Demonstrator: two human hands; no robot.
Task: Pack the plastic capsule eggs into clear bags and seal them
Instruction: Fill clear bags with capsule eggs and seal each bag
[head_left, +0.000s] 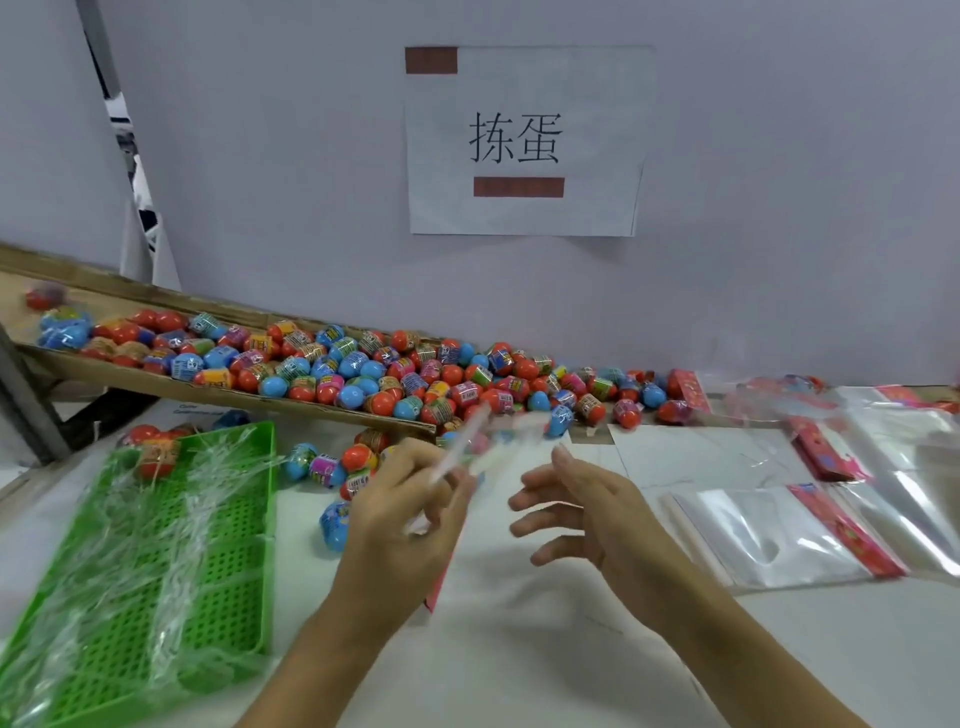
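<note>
Left hand (400, 512) pinches a blurred clear bag (483, 441) above the table (519, 649), fingers curled on it. Right hand (576, 512) is beside it, fingers spread and loosely bent, holding nothing. Green tray (156, 571) at left holds crumpled film and a few eggs. Eggs (363, 369) are piled on the sloped cardboard chute (218, 392) and spill onto the table. Flat bags (779, 535) with red headers lie right. Wall sign (524, 140) reads "拣蛋". Egg labels unreadable.

Pale grey wall (260, 156) w/ paper sign (524, 140) taped up; white tabletop (519, 649) below.
</note>
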